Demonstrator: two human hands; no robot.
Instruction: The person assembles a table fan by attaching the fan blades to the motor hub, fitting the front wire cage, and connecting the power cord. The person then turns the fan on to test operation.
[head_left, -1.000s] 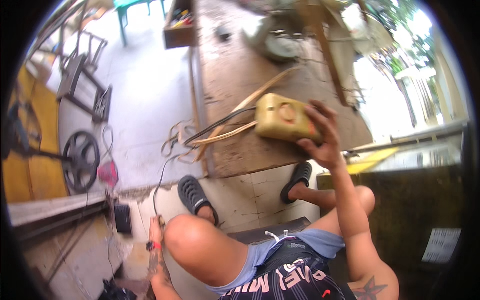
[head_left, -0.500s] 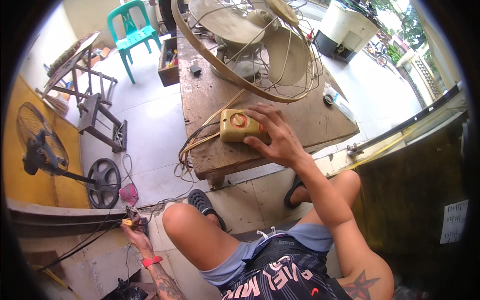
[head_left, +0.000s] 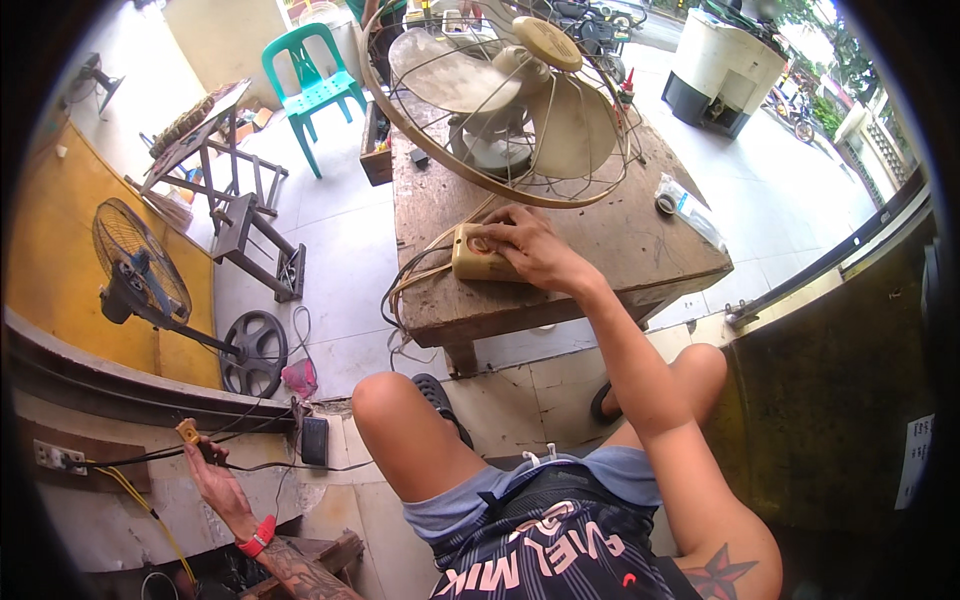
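1. Wooden and worn, the workbench (head_left: 640, 235) spreads beneath the right hand (head_left: 530, 250) and well beyond it on the far side; its near edge lies just below that hand.
2. Cream-coloured fan (head_left: 520, 95), with wire guard and broad blades, lies tilted on the bench just beyond the right hand, the guard's lower rim passing close above the fingers.
3. Yellow wall (head_left: 50, 250) runs well off to the left, above the left hand (head_left: 215, 480).
4. Dark standing fan (head_left: 140, 275) with its round base stands on the floor against that wall, above the left hand and well apart from it.
5. Green plastic chair (head_left: 315, 85) stands far beyond both hands, left of the bench.
6. Beige switch box (head_left: 478, 258) rests on the bench near its front left corner. The right hand lies over its right side, fingers curled down onto its top, pressing on it rather than lifting it.
7. Grey and tan cables (head_left: 405, 285) run from the box's left end and hang over the bench edge, just left of the right hand.
8. Black rectangular block (head_left: 314, 440) sits by the floor edge, right of the left hand.
9. White wall socket (head_left: 55, 456) sits well left of the left hand.
10. Small brownish plug (head_left: 188, 432) is pinched in the left hand's fingertips, held up at the wall, with dark cords trailing from it; a red band circles that wrist.
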